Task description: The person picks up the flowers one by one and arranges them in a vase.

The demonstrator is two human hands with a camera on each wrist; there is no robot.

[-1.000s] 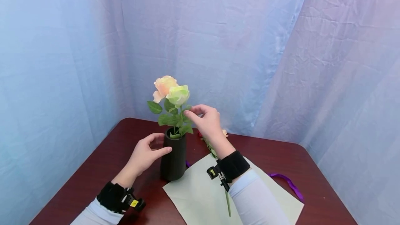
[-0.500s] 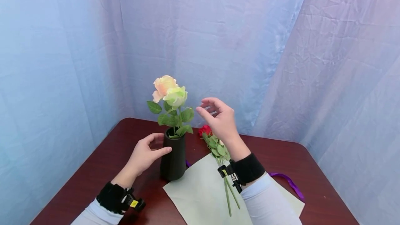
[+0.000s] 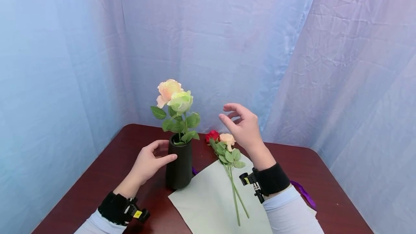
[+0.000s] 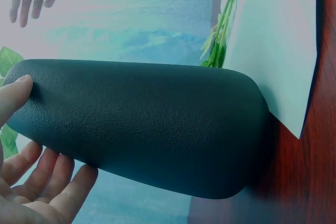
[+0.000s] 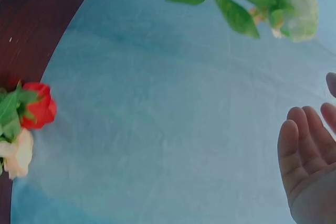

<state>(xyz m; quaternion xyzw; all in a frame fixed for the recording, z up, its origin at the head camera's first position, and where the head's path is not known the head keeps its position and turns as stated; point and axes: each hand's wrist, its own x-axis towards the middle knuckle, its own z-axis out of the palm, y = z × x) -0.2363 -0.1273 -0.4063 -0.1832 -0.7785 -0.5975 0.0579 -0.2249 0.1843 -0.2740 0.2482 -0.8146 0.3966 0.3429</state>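
A dark, matte vase (image 3: 179, 165) stands upright on the table, holding a peach rose (image 3: 169, 90) and a pale green rose (image 3: 180, 102) with leafy stems. My left hand (image 3: 150, 162) grips the upper part of the vase, thumb across the near side; in the left wrist view the thumb (image 4: 16, 97) lies on its surface and the fingers sit along the opposite side. My right hand (image 3: 243, 126) hangs in the air right of the flowers, fingers loosely bent, nothing in it. Below it lie a red rose (image 3: 212, 136) and another peach rose (image 3: 227, 139).
Under the loose stems (image 3: 234, 198) a sheet of pale green paper (image 3: 208, 198) is spread, one corner by the vase's base. A purple ribbon (image 3: 303, 193) shows at its right. Light blue curtains (image 3: 208, 39) hang behind the dark red-brown table (image 3: 143, 136).
My right hand has let go of the leaves by the pale green rose and moved away to the right, uncovering the loose roses. The left hand stays at the vase.
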